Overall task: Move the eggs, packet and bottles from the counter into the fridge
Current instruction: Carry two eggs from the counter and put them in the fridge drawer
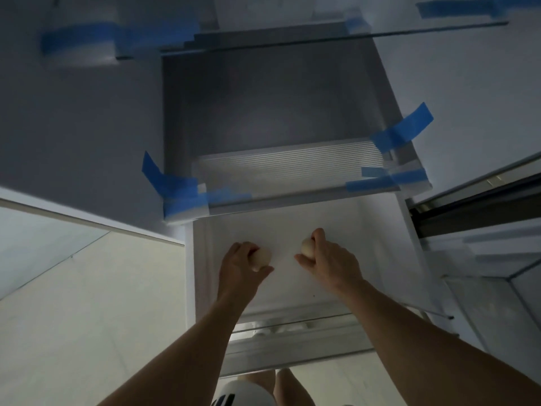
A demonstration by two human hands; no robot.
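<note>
Fridge drawer: fingers curled, our left hand cups left egg, right hand cups right egg; light, brittle, we judge.

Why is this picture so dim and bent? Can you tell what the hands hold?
Head view: dim bluish light; wide lens bows straight edges; blue tape strip top left blurred; against bright white plastic drawer, left hand grips a pale round egg, right hand a second egg.

**Tape, foam and floor**

Blue tape strips are seen at both ends of the ribbed panel, the left one laid over a white foam block. Pale floor is seen below-left of the panel, and a white, dark-striped object far below it.
</note>
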